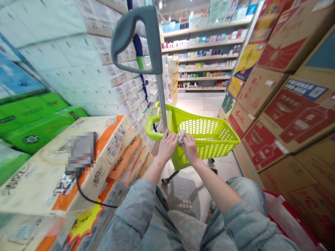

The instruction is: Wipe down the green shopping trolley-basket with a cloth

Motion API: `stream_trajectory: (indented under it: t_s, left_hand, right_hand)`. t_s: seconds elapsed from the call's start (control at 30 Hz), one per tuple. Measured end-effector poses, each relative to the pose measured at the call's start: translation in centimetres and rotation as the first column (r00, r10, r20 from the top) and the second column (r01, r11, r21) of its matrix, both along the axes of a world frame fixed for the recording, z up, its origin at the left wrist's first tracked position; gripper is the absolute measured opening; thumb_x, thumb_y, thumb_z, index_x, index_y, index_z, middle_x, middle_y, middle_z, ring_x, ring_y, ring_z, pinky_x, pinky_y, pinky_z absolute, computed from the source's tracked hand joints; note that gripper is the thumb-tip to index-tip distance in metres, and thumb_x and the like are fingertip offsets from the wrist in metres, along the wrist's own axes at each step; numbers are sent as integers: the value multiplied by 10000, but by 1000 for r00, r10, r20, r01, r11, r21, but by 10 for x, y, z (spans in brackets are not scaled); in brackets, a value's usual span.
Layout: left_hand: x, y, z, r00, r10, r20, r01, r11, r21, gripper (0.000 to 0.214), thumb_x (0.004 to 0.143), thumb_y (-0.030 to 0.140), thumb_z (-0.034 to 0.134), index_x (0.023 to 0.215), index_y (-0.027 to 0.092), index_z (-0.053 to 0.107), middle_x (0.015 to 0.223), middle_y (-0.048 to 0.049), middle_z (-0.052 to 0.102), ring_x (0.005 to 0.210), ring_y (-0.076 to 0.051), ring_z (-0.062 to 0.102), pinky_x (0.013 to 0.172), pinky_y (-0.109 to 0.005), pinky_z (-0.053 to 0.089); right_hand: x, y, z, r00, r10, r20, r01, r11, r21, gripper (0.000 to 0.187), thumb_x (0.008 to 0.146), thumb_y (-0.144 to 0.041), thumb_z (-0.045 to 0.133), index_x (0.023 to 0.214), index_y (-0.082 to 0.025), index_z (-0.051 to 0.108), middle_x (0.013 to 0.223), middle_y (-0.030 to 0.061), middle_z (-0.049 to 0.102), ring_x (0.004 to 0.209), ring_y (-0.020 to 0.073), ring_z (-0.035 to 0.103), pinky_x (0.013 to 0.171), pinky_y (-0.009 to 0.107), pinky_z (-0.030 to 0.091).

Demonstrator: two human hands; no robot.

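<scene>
A lime-green rolling shopping basket (209, 148) stands upright in front of me, with a perforated inside and a tall grey handle (157, 42) rising from its near left end. My left hand (168, 144) grips the near rim of the basket, its fingertips close to the right hand. A crumpled white tissue (181, 135) is pinched in my right hand (190, 147), which presses it against the same rim. Parts of the fingers are hidden behind the tissue and rim.
Stacked tissue packs (110, 139) rise on my left, with a blurred-out phone-like device (82, 151) and black cable on top. Cardboard cartons (290, 101) line the right. Shelves of small boxed goods (206, 52) stand at the aisle's far end.
</scene>
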State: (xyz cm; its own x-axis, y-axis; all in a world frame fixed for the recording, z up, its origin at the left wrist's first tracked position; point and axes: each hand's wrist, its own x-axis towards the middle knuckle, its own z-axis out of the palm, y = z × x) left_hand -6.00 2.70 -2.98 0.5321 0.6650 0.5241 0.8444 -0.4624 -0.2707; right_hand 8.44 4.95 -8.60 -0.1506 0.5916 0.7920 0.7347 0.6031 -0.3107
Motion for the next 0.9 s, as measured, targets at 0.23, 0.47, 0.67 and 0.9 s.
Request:
stream_trajectory:
  t_s: [0.23,0.47,0.67,0.9]
  left_hand:
    - [-2,0,0,999,-9,-32,10,1000,5,401,917,117,348,1280,118,520,1164,-110,630,1119,-207,564,1166,-479,247]
    - [-20,-17,-6,997,-66,46,63,996,65,354,917,143,392,1237,177,539,1276,-98,579,1277,-193,458,1140,-445,293]
    - [-37,-20,9,932,185,313,-221,972,82,406,893,405,509,1195,135,532,1176,-143,597,1182,-264,506,1090,-494,308]
    - [-26,-3,25,979,158,125,-157,987,-18,297,909,425,482,1055,210,625,925,-63,643,986,-220,573,1021,-424,346]
  right_hand:
    - [73,14,-21,974,-98,204,130,980,-150,192,886,-158,460,923,-184,646,1035,116,653,969,255,511,874,378,456]
    - [116,23,-31,948,-146,284,196,967,-160,204,862,-127,450,901,-169,646,1017,122,661,954,259,501,842,380,446]
    - [121,33,-33,945,-181,271,231,958,-167,199,880,-153,449,899,-143,646,996,122,651,938,247,502,830,369,450]
    - [99,33,-28,967,-167,190,191,975,-116,242,912,-225,428,930,-185,666,1027,97,634,962,227,493,834,361,464]
